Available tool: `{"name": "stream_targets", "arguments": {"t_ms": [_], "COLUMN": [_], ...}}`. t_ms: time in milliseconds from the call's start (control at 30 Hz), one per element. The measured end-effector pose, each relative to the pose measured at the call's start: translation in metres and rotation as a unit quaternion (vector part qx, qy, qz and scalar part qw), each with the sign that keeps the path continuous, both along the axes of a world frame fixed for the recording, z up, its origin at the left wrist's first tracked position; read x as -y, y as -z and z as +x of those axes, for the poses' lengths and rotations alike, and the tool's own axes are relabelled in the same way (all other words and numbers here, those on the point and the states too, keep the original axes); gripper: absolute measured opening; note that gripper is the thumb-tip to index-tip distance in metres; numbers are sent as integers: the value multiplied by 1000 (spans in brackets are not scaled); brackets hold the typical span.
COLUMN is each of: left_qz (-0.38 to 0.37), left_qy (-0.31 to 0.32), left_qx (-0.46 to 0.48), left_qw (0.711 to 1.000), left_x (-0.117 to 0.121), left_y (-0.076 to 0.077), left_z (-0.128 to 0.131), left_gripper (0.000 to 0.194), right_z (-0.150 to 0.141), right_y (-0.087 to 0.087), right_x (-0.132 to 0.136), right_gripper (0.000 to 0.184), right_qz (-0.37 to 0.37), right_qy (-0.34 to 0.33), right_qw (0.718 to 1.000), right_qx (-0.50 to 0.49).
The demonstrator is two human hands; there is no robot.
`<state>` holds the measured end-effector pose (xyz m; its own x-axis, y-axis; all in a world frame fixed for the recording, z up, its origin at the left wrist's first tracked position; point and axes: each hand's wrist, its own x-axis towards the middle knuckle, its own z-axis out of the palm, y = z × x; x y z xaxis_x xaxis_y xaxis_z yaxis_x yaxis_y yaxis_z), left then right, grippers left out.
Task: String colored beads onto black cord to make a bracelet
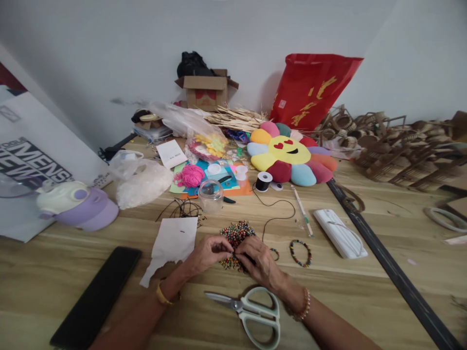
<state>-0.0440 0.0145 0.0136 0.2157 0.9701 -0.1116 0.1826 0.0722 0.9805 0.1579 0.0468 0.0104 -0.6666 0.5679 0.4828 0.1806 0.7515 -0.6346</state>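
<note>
Over a pile of small multicoloured beads [237, 234], the fingertips of both hands nearly meet. My left hand [208, 253] is closed in a pinch; what lies in it is too small to make out. Opposite it, my right hand [261, 261] is also pinched, and its fingertips are partly hidden. A thin black cord [280, 202] runs from a spool [263, 181] down behind the right hand. Beside that hand a short strand of beads [275, 253] shows. Farther right lies a round beaded bracelet [300, 253]. Scissors [248, 311] rest open below the hands.
Left of the beads are torn white paper [174, 240], cut black cords [181, 208] and a black slab [98, 296]. A clear jar [211, 195], pink yarn [192, 176] and a flower cushion [290, 153] stand behind. A white power strip [339, 233] and black strip [386, 262] lie right.
</note>
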Motion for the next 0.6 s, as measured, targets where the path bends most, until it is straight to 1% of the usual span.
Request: {"name": "stream_targets", "arguments": {"t_ms": [133,367,600], "left_qz": [3,-11,-6], "left_qy": [-4,-9,-4], "left_qx": [2,6,12], "left_qw": [1000,1000,1000], "left_x": [0,0,0], "left_y": [2,-3,-2], "left_z": [0,1,1], "left_gripper": [16,16,16], "right_z": [0,0,0], "right_y": [-1,-1,0], "right_x": [0,1,0], "right_gripper": [11,10,12], "right_qz": [6,0,10], "right_qy": [2,-1,0], "right_qw": [1000,1000,1000], "right_qx": [-4,-3,-4]}}
